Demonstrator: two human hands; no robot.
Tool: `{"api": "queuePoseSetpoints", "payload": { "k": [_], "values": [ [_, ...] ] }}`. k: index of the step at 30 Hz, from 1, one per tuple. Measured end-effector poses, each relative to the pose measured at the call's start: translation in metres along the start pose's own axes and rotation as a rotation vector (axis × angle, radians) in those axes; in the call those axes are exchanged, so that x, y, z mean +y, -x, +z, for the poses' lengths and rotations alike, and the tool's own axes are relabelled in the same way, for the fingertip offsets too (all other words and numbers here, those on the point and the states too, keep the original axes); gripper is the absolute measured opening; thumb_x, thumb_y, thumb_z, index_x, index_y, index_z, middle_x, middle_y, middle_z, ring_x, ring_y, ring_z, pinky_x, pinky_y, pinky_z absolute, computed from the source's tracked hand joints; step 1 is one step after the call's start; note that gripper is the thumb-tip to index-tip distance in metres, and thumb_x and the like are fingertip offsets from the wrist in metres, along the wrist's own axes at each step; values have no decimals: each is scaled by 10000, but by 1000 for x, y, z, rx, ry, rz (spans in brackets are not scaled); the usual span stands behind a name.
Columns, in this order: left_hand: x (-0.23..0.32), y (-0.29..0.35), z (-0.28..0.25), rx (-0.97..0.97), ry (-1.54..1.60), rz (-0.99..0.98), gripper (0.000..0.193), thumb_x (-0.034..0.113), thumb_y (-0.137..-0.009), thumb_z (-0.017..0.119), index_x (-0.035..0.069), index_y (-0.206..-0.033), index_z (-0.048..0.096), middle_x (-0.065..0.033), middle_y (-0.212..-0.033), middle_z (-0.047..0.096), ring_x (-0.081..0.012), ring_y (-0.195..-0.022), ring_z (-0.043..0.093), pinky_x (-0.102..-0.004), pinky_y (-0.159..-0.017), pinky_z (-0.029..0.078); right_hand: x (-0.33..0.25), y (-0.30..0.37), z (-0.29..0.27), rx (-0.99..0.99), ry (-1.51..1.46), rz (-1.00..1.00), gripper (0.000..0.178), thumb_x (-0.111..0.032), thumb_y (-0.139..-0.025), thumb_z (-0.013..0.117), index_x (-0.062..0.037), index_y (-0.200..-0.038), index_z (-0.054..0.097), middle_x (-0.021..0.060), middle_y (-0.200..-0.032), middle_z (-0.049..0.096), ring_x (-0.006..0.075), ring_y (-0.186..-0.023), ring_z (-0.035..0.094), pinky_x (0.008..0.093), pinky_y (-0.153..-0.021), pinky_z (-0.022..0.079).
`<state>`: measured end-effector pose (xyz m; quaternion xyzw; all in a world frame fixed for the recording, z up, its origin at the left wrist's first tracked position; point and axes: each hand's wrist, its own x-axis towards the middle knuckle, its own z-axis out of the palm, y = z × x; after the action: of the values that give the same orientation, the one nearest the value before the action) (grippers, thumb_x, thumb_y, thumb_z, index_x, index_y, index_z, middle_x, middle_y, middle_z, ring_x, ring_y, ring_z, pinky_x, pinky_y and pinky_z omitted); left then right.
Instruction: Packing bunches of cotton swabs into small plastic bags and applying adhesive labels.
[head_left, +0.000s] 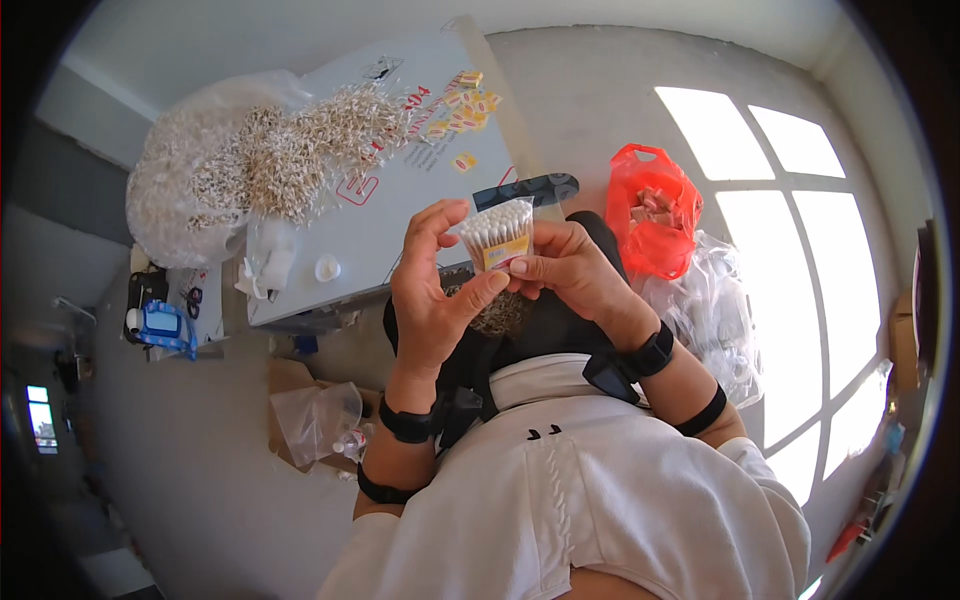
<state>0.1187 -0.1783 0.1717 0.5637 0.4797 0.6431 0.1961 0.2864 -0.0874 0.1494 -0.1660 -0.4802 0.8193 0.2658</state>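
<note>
A small clear pack of cotton swabs (497, 228) with a yellow label is held up over my lap, white tips at the top. My right hand (575, 265) grips its right side, with the thumb across the front near the label. Curved around the pack's left side, my left hand (425, 275) has its fingers apart from the thumb. The left thumb tip lies by the pack's lower corner; whether it presses there is hard to tell. Below the hands, more swabs (500, 315) show between my legs, partly hidden.
Loose swabs (300, 150) spill from a big clear bag (165, 190) onto a grey-white table (340, 245). Small yellow labels (465, 110) lie at its far end. A red plastic bag (685, 215) and clear bags (715, 320) stand at right; a cardboard box (285, 395) sits at lower left.
</note>
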Motion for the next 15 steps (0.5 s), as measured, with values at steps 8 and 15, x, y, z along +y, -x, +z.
{"api": "queuePoseSetpoints", "payload": {
  "k": [8, 15],
  "values": [
    [3, -1, 20, -38, 107, -103, 383, 117, -742, 851, 15, -1070, 682, -91, -1088, 674, -201, -1033, 626, -304, -888, 501, 18, -7, -6, -60, -5, -163, 259, -4, -885, 685, -7, -1144, 689, 29, -983, 705, 82, -867, 646, 234, -766, 534],
    [4, -2, 29, -67, -80, 41, 370, 94, -701, 852, 22, -1025, 689, -79, -1025, 689, -235, -956, 637, -320, -841, 512, 14, -3, -13, -19, 7, -213, 358, 121, -826, 657, 29, -1171, 672, 59, -1071, 700, 116, -981, 650, 270, -882, 537]
  ]
}}
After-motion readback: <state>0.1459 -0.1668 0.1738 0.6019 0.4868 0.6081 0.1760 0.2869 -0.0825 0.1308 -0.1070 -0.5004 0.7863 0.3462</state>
